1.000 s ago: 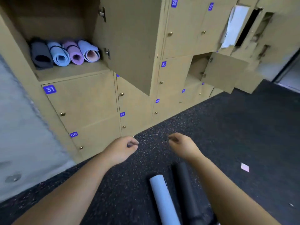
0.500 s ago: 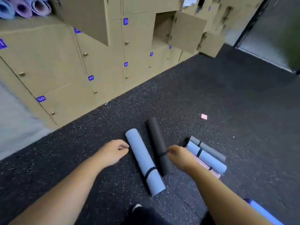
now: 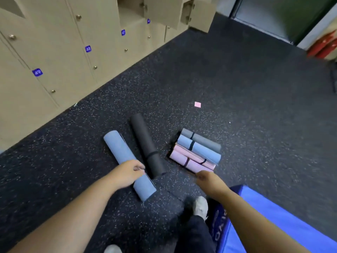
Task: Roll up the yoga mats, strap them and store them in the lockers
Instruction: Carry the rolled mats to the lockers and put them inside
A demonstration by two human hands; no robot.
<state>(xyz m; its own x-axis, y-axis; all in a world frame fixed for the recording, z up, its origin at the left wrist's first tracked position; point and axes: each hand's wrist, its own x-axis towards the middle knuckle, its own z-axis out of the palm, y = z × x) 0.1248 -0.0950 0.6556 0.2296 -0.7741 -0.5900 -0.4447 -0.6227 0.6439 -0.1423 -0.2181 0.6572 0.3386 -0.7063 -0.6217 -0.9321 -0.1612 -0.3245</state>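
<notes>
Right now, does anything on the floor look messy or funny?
A small pink square of paper lies alone on the dark floor, away from everything. The black mat and long blue mat lie splayed apart at an angle, unlike the neat stack of four strapped mats. Two locker doors hang open.

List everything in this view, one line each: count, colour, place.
long blue mat: 1, light blue, rolled, on the floor under the left hand
black mat: 1, black, rolled and strapped, right of the long blue mat
short mats: 4, grey, blue and two pink, rolled and strapped, side by side right of the black mat
pink square: 1, pink, on the floor beyond the mats
lockers: a bank, beige with blue number tags, upper left; some doors open
blue pad: 1, bright blue, lower right
floor: dark, speckled
shoe: 1, pale, bottom centre
left hand: 1, grip on the long blue mat
right hand: 1, near the pink mats; blurred
</notes>
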